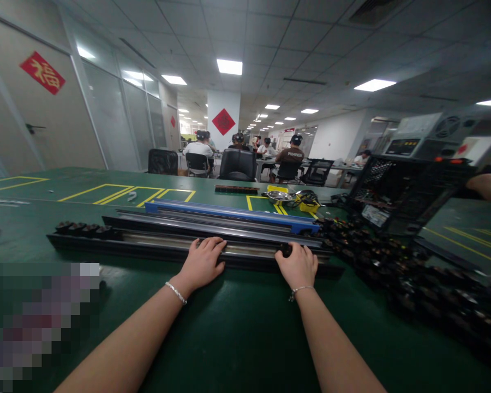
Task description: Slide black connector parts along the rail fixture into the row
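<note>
A long black channel (147, 252) with a shiny metal strip inside lies across the green table before me. My left hand (204, 263) rests on its middle, fingers stretched over the edge and thumb apart. Farther right, my right hand (299, 266) is closed on a small black part (286, 250) over the same channel; the part's shape is mostly hidden by the fingers. At the channel's left end sit several black blocks (89, 231) in a row. Directly behind lie another dark rail (180, 221) and a blue rail (225, 211), roughly parallel.
A large heap of black parts (417, 284) spreads along the right side. Behind it stands an open computer case (393, 196). A metal bowl (279, 196) and a dark strip (236, 189) lie toward the back. Another person's arm (489, 184) shows at far right.
</note>
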Motion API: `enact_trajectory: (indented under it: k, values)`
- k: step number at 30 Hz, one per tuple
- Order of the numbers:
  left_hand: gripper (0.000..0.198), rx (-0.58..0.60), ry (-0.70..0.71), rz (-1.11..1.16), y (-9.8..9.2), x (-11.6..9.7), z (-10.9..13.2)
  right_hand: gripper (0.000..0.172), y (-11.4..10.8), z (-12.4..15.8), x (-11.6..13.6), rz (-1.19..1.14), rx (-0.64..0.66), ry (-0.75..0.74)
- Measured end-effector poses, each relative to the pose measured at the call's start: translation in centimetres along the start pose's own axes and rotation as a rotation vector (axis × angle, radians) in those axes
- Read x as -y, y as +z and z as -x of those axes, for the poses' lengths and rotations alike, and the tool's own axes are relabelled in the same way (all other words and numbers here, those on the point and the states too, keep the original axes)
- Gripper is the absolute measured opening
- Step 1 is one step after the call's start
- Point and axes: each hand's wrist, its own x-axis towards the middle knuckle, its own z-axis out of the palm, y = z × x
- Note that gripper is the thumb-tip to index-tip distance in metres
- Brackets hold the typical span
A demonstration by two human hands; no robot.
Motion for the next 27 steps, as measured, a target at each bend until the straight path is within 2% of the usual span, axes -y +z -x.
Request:
enact_trajectory:
  k: [15,27]
  values:
    - [0.051,-0.004,0.003,0.0,0.13,0.08,-0.05,0.05,0.32,-0.12,-0.5,0.033,-0.006,0.041]
    - [0.05,-0.007,0.002,0.008,0.06,-0.01,-0.02,0.045,-0.49,-0.2,-0.51,0.048,0.009,0.047]
